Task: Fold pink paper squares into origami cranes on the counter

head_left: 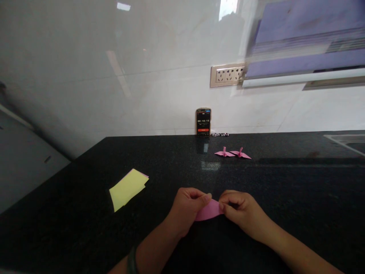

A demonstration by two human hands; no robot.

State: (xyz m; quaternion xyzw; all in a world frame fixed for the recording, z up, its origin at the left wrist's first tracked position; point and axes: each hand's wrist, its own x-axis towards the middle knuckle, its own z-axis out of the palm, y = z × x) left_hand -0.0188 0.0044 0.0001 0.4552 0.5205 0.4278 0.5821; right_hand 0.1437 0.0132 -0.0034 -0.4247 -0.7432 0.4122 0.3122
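A phone (203,122) stood upright against the wall (159,102), at the back of the dark bench (171,156), its lit screen facing the person. In front of the phone, well toward the person, was a pink paper (210,211) held by both hands. The left hand (187,208) had its grip closed over the paper's left part, thumb on top; the right hand (238,210) pinched the right tip between thumb and fingers, its grip narrowed to the paper's thickness. Two winged pink paper figures (224,153) sat just right of the phone and slightly nearer. Yellow sheets (127,189) lay left of the phone and nearer, a pink edge showing beneath them. A socket panel (228,75) was above the phone, to its right.
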